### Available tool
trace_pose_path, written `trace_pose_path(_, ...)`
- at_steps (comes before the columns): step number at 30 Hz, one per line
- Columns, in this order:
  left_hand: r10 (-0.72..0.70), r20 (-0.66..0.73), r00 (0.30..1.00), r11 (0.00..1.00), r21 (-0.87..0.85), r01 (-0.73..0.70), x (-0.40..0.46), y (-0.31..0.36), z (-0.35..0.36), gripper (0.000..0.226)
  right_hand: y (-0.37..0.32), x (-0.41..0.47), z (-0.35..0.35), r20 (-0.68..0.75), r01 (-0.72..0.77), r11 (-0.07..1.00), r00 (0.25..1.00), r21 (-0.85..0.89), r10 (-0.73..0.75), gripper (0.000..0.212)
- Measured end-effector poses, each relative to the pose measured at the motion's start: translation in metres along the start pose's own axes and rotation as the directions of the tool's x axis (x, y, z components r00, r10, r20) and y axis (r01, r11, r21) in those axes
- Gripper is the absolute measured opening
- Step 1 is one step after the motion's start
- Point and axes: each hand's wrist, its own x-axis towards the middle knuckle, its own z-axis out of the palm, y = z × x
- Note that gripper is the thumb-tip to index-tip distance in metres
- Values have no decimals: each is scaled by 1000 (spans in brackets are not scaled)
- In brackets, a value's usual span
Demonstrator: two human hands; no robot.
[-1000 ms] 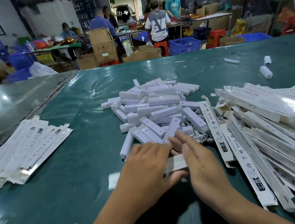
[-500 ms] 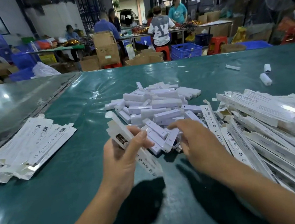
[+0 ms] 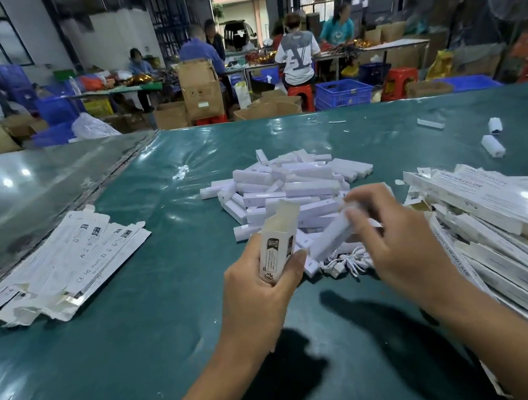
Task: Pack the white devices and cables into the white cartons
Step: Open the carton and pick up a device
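The green desk point(image 3: 117, 367) fills the lower two thirds of the frame. At right, a long stack of cartons point(image 3: 505, 223) runs from mid-frame down to the lower right edge. At left lies a smaller stack of flat cartons point(image 3: 64, 267), well apart from both hands. In the centre sits a heap of devices point(image 3: 287, 183), with a tangle of cables point(image 3: 346, 261) at its near edge, between the two hands.

The left hand point(image 3: 261, 296), lower centre, grips one carton point(image 3: 277, 248) upright, fingers and thumb curled round its lower half; the carton's open mouth and raised flap stand clear above the grip. The right hand point(image 3: 398, 246), just right of centre, pinches one device point(image 3: 330, 236) at its upper end with fingertips; the device slopes down to the left from that grip, its free end near the carton's side, just beside the left thumb. It is blurred, so I cannot tell whether it touches the carton.

Two loose white pieces point(image 3: 493, 141) lie at the upper right of the desk.
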Motion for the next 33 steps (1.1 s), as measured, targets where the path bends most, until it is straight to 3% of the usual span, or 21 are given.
trace_pose_path(2,16,28,999,998,64,-18,0,1,-2,30,3,1,-8,-17,-205,930,975,306,221,18)
trace_pose_path(5,31,134,991,989,140,-50,0,-2,-2,54,11,-5,-8,50,-390,795,908,465,416,32)
trace_pose_path(7,123,169,978,968,195,-156,2,-2,-4,68,15,-11,-6,85,-420,764,895,490,438,35)
trace_pose_path(10,304,170,937,895,286,-343,6,-1,-7,71,20,-15,-10,119,-431,748,893,504,434,23)
trace_pose_path(14,412,132,902,834,344,-431,7,0,-7,70,22,-10,-26,144,-473,659,860,584,490,13)
trace_pose_path(18,504,227,833,759,345,-553,6,-1,-6,60,16,-4,-38,90,-401,584,869,706,487,17)
trace_pose_path(21,527,306,793,716,342,-609,4,-3,-3,61,8,-5,-45,26,-299,638,916,710,400,16)
trace_pose_path(25,560,365,744,662,343,-666,2,-4,-1,60,-4,-13,-51,-82,-143,911,979,386,189,30)
trace_pose_path(29,558,323,764,682,347,-644,2,-3,3,62,-16,-17,-50,-123,13,942,992,336,31,10)
trace_pose_path(33,553,288,782,696,357,-623,-1,-2,3,56,-20,-18,-48,-51,-29,927,997,374,52,9)
